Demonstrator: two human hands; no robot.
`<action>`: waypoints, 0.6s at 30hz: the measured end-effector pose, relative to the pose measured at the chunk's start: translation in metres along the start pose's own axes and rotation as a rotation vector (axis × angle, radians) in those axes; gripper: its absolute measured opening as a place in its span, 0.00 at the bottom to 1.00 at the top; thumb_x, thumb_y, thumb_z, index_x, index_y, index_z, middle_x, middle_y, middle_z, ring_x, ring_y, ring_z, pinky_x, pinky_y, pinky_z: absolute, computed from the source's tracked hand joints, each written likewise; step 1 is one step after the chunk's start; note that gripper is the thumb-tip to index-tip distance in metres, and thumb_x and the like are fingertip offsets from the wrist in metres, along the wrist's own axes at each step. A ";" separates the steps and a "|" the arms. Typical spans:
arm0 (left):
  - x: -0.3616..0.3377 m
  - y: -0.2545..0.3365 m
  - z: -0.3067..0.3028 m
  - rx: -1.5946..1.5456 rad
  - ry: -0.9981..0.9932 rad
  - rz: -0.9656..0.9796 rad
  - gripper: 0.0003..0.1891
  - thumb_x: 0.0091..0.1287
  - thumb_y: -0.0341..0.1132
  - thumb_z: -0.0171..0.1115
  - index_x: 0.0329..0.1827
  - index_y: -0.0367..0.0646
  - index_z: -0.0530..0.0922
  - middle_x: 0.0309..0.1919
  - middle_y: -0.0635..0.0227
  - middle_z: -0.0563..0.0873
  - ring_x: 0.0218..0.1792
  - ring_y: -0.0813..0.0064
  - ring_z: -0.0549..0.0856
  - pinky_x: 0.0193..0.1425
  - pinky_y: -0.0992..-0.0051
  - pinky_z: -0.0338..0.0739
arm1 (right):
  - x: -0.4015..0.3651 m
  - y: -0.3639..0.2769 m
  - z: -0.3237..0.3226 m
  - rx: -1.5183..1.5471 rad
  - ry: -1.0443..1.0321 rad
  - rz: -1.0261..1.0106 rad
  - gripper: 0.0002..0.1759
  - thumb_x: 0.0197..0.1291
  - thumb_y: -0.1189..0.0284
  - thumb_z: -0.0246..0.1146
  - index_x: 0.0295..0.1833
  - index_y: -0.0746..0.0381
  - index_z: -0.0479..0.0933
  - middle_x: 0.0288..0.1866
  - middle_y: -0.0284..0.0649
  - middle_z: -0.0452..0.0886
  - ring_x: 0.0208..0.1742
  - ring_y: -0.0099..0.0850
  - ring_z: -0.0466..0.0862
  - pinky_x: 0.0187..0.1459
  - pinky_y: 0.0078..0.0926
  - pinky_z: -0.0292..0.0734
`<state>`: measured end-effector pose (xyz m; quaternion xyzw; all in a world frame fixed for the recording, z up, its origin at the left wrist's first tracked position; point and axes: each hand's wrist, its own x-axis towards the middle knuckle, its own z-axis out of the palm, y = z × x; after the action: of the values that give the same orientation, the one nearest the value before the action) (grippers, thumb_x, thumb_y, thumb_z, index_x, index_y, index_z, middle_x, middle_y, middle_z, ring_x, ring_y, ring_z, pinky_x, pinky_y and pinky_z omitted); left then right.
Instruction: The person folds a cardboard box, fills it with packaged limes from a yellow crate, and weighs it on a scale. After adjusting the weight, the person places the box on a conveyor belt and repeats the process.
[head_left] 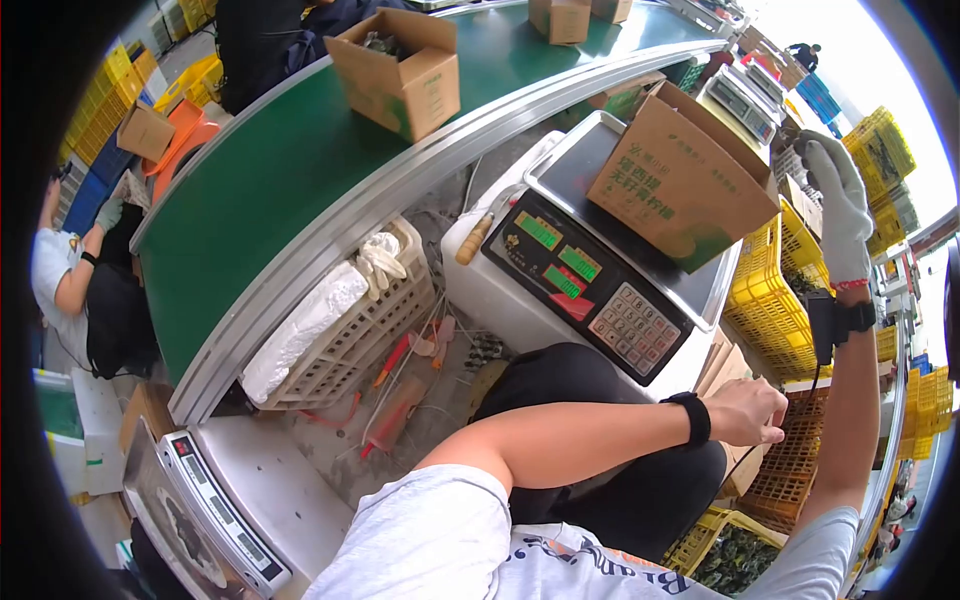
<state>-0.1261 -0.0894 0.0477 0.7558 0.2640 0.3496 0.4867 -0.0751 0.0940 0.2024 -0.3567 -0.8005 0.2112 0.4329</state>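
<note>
My left hand (746, 411) is bare, with a black wristband. Its fingers are curled beside the scale's right front corner, near some cardboard pieces (718, 362) and an orange-brown crate (795, 455). The palm side is hidden, so anything in it does not show. My right hand (838, 195), in a white glove, is raised at the right with its fingers stretched and slightly bent. It is apart from an open cardboard box (680, 180) standing tilted in view on the weighing scale (590, 275). The scale has green digits and a keypad.
A green conveyor belt (270, 190) carries another open box (405, 85). Below it stand a pale crate (360, 335) with gloves on top and a wood-handled tool (475, 238). Yellow crates (765, 290) line the right. A seated person (85, 270) is at the left.
</note>
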 end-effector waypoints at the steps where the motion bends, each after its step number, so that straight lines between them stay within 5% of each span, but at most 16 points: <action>1: 0.001 0.001 -0.002 -0.006 0.021 0.014 0.15 0.69 0.46 0.68 0.43 0.42 0.86 0.35 0.61 0.90 0.43 0.59 0.89 0.52 0.60 0.80 | 0.002 0.001 -0.002 0.020 0.008 -0.008 0.16 0.76 0.63 0.61 0.60 0.60 0.84 0.50 0.30 0.85 0.49 0.17 0.80 0.55 0.19 0.75; 12: 0.000 0.011 -0.009 -0.066 0.155 0.079 0.11 0.69 0.42 0.68 0.38 0.41 0.86 0.33 0.61 0.90 0.40 0.59 0.89 0.51 0.60 0.81 | -0.021 0.026 0.007 -0.030 0.009 0.042 0.18 0.79 0.63 0.56 0.66 0.60 0.79 0.60 0.37 0.82 0.61 0.25 0.80 0.65 0.25 0.73; 13: -0.001 0.012 -0.009 -0.057 0.180 0.086 0.11 0.68 0.41 0.68 0.37 0.42 0.86 0.33 0.61 0.90 0.40 0.59 0.89 0.52 0.60 0.81 | -0.026 0.020 0.020 -0.020 0.023 -0.016 0.18 0.77 0.63 0.60 0.63 0.62 0.80 0.53 0.32 0.83 0.53 0.20 0.80 0.57 0.21 0.74; 18: -0.001 0.012 -0.010 -0.098 0.198 0.109 0.10 0.65 0.40 0.69 0.35 0.41 0.86 0.31 0.58 0.89 0.39 0.55 0.89 0.50 0.59 0.81 | -0.037 0.014 0.054 -0.099 0.069 -0.074 0.17 0.76 0.63 0.60 0.61 0.61 0.82 0.54 0.34 0.82 0.53 0.23 0.80 0.58 0.23 0.74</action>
<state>-0.1341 -0.0892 0.0616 0.7061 0.2519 0.4607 0.4750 -0.1017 0.0736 0.1448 -0.3550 -0.8071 0.1428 0.4496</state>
